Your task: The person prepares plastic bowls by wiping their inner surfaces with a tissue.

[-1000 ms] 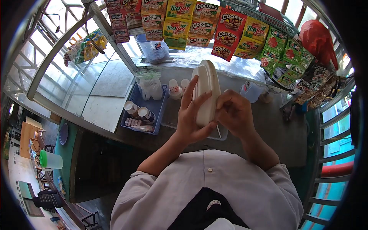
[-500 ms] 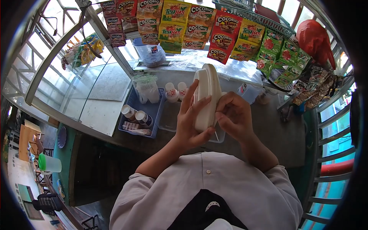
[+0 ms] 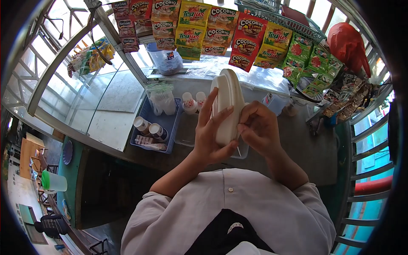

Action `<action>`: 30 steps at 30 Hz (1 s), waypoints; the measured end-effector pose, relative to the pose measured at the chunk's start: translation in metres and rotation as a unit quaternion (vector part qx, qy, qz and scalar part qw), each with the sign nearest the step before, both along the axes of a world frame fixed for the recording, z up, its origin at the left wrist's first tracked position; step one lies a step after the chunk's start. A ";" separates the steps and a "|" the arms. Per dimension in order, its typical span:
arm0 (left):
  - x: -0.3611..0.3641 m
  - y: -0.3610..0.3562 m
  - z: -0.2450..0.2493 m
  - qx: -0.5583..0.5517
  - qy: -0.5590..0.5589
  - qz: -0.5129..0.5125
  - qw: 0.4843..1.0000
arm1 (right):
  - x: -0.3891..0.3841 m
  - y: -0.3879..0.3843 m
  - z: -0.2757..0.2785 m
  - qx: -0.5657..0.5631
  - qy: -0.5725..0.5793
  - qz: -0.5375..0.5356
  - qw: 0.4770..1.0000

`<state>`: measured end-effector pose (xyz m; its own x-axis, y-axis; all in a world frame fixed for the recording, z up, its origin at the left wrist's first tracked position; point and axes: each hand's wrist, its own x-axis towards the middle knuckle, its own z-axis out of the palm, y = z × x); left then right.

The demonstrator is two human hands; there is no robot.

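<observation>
Counter: dark flat top [image 3: 306,153], nice bit of room right of the hands if you'd rather rest the box while working its edge.
Blue basket: sits left of the hands [image 3: 171,139] with lidded cups in it, well apart from the action, so leave it be.
Pale box: it's up off the counter, tipped on its edge in front of the chest [image 3: 226,97], between both hands. Keep it steady, and imo don't squeeze, those walls look like they'd dent.
Left hand: gripping the box [image 3: 207,138], fingers spread over one face, thumb low down. Good hold, spreads the pressure.
Right hand: fingers curled in [image 3: 261,127], thumb and index right by the box's far edge. Can't tell if they're pinching anything. I'd work with fingertips only, little by little.
Thin white strip: pokes out under the box [image 3: 239,151], can't tell what it is.
</observation>
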<state>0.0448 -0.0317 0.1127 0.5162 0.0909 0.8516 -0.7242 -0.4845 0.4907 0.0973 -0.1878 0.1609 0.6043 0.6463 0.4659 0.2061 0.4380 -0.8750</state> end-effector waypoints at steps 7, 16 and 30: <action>-0.001 0.000 -0.005 0.006 0.015 0.025 1.000 | -0.004 0.002 0.001 0.032 0.021 0.005 0.999; -0.001 0.000 -0.005 0.030 -0.023 0.055 0.998 | -0.004 -0.006 0.000 -0.045 -0.112 -0.059 0.991; -0.003 -0.004 -0.002 -0.006 -0.034 0.012 0.999 | -0.009 -0.005 0.004 -0.030 -0.098 -0.036 0.994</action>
